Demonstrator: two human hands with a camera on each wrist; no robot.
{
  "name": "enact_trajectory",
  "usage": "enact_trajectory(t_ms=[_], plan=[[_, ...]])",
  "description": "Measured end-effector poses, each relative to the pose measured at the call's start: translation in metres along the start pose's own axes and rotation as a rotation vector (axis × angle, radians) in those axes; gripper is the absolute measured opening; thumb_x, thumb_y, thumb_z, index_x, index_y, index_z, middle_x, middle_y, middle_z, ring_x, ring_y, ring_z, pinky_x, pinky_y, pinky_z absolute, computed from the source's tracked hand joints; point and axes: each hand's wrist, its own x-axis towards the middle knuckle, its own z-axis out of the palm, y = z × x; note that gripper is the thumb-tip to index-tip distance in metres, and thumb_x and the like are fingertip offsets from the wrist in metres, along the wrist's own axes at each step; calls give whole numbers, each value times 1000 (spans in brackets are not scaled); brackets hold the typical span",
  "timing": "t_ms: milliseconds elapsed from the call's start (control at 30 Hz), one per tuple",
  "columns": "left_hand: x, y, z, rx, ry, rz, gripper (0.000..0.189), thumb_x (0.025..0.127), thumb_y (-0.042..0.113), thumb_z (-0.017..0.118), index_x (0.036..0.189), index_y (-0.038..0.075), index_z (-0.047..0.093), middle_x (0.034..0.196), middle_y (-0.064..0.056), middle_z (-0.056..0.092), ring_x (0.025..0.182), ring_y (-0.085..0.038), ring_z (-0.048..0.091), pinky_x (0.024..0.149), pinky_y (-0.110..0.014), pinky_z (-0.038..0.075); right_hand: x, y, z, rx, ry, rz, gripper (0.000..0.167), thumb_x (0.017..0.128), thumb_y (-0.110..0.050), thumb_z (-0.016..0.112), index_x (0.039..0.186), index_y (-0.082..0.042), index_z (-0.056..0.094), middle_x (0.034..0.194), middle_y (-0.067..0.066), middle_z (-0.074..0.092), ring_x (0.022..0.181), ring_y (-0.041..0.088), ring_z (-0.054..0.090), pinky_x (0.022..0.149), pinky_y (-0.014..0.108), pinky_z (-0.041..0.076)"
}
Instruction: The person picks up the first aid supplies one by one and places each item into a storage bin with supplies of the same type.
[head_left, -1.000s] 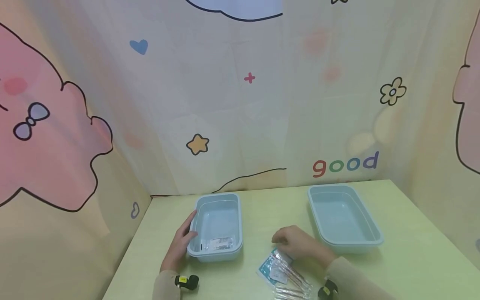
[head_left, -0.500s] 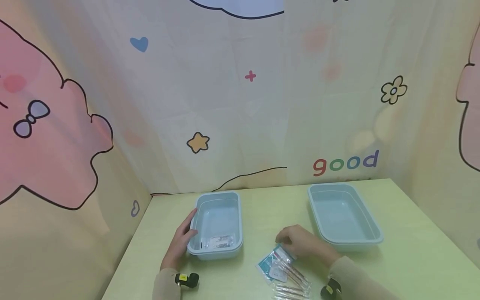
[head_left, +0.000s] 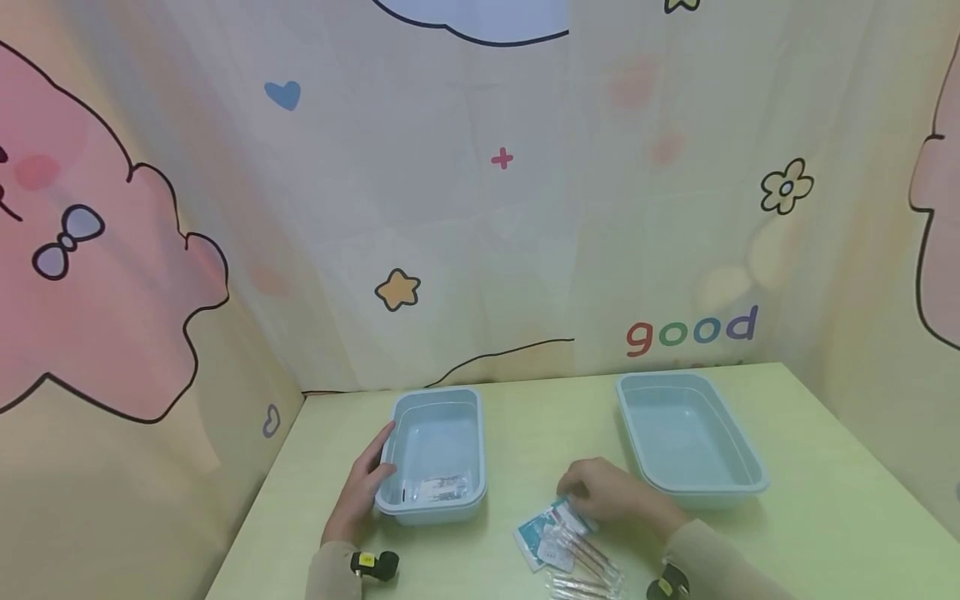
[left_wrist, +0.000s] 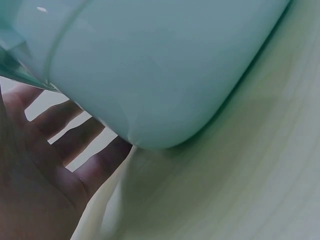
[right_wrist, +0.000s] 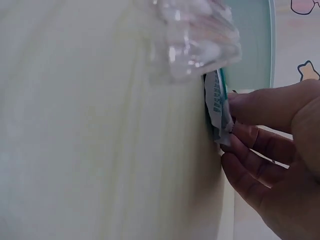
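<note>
My left hand (head_left: pixel 358 493) holds the left side of a light-blue plastic basin (head_left: pixel 438 433), its thumb at the rim. In the left wrist view its fingers (left_wrist: pixel 77 140) lie against the basin's outer wall. A clear printed packet (head_left: pixel 441 487) lies inside, at the near end. My right hand (head_left: pixel 611 493) pinches the edge of a flat teal-and-white packet (head_left: pixel 534 533) on the table. Seen from the right wrist, thumb and fingertips meet at the packet's end (right_wrist: pixel 216 107). Clear-wrapped bundles of thin brownish sticks (head_left: pixel 588 557) lie partly over this packet.
A second light-blue basin (head_left: pixel 682 425) stands at the back right, beyond my right forearm. The pale yellow-green table (head_left: pixel 525 433) ends at a printed curtain (head_left: pixel 525 250) behind. More clear-wrapped sticks (head_left: pixel 577 587) lie at the bottom edge of the head view.
My right hand has shifted slightly right along the teal-and-white packet's edge. The left hand stays on the basin, and the head view has tilted a little.
</note>
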Motion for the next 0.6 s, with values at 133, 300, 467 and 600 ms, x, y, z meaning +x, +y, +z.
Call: enact_trajectory(t_ms=[133, 300, 467, 600], plan=[[0, 0, 0, 1, 3, -9, 67, 92, 6, 49, 152, 31, 32, 162, -2, 22, 150, -32, 17, 116, -59, 15, 0, 1, 0, -2, -19, 19, 16, 82, -11, 70, 97, -11, 74, 89, -4, 65, 79, 7, 56, 70, 24, 50], [-2, 0, 0, -4, 5, -25, 67, 92, 7, 49, 152, 33, 33, 162, -1, 21, 150, -33, 16, 116, -60, 15, 0, 4, 1, -10, -35, 34, 12, 81, -13, 71, 93, -12, 73, 85, -6, 63, 75, 4, 53, 66, 23, 48], [-2, 1, 1, 2, 10, -37, 67, 92, 8, 50, 150, 36, 34, 162, 0, 22, 150, -33, 16, 116, -60, 15, 0, 4, 1, -24, -41, 56, 10, 81, -12, 72, 90, -13, 71, 83, -8, 65, 74, 5, 56, 67, 24, 50], [-2, 3, 1, 6, 5, -36, 67, 92, 8, 50, 150, 36, 34, 162, 0, 21, 150, -32, 16, 116, -60, 15, 0, 2, 1, -36, -38, 75, 7, 80, -10, 72, 87, -13, 71, 81, -8, 66, 74, 6, 58, 67, 26, 51]])
